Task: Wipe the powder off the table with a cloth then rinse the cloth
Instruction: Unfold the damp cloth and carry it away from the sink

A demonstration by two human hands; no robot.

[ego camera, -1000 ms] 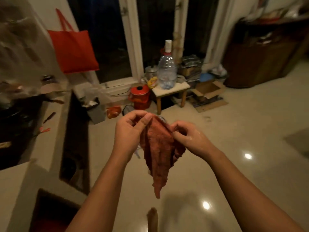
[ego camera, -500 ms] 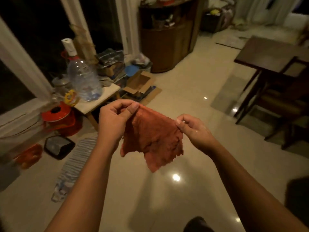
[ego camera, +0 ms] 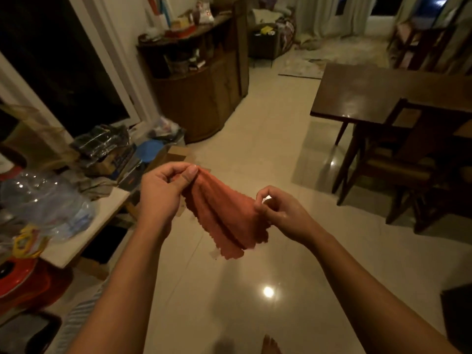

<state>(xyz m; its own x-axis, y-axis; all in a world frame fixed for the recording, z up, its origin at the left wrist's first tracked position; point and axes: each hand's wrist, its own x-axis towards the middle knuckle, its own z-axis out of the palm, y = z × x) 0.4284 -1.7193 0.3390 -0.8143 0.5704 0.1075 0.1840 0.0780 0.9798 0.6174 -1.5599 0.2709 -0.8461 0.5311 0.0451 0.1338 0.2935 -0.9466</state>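
Grip on both sides is a pinch: the left hand (ego camera: 161, 198) holds one upper corner of the orange cloth (ego camera: 224, 218) between thumb and curled fingers, and the right hand (ego camera: 283, 213) nips the opposite edge. Pale tiled floor (ego camera: 255, 149) lies beneath. The dark wooden bench (ego camera: 370, 95) stands well apart, ahead to the right (any powder on it is too dim to make out). Between the hands the cloth sags in mid-air, touching nothing else. Judged from this, wiping has not started and rinsing remains too; no tap shows.
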